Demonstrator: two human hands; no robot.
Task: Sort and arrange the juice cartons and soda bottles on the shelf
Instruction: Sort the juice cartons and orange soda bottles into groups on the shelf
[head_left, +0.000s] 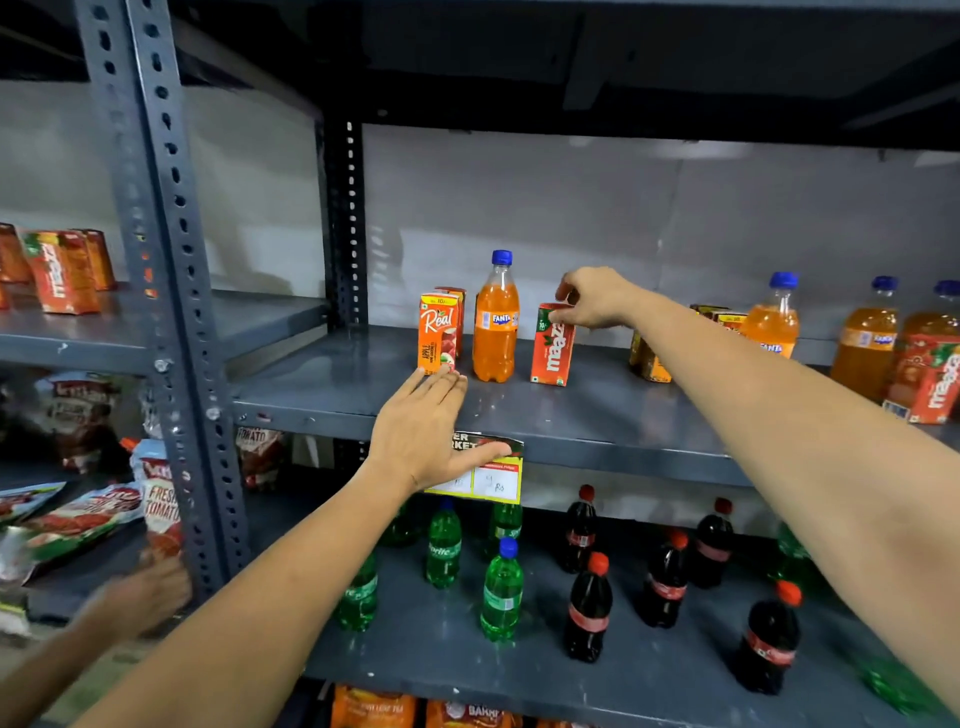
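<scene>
On the grey middle shelf (571, 415) stand an orange Real apple carton (435, 332), an orange Fanta bottle (496, 322) with a blue cap, and a red Maaza carton (551, 345). My right hand (592, 299) pinches the top of the Maaza carton. My left hand (421, 431) lies flat and open at the shelf's front edge, fingertips just below the Real carton. More Fanta bottles (771, 317) and Maaza cartons (930, 379) stand to the right.
The lower shelf holds green Sprite bottles (501, 592) and dark cola bottles (589, 605). A yellow price tag (493, 483) hangs from the shelf edge. Maaza cartons (60, 278) and tomato pouches (158, 499) fill the left rack. Another person's hand (140, 597) is at lower left.
</scene>
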